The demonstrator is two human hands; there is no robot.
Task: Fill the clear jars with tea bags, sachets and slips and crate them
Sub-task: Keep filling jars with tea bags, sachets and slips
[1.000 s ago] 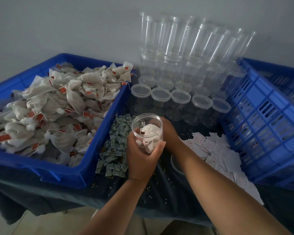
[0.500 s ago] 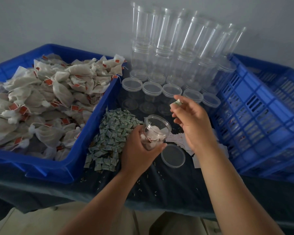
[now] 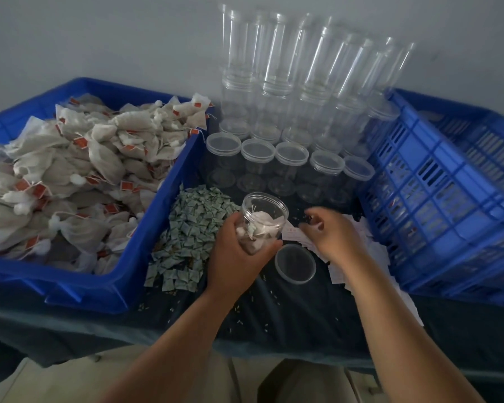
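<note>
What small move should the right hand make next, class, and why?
Probably pinch one of the white slips and drop it into the open jar. The left hand holds that jar, which shows tea bags and a green sachet inside; the right hand hovers at the slips, and the lid lies off.

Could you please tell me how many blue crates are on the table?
2: the left crate, heaped with tea bags; the slotted right crate. Others may lie out of view.

Surface: table point(image 3: 274, 309) under dark cloth.
Left: blue bin point(image 3: 122, 274).
Right: blue crate point(image 3: 437, 199).
Middle: sachets point(image 3: 186, 242), slips point(image 3: 376, 251), loose lid point(image 3: 295, 263).
Rear: clear jars point(image 3: 291, 158).
</note>
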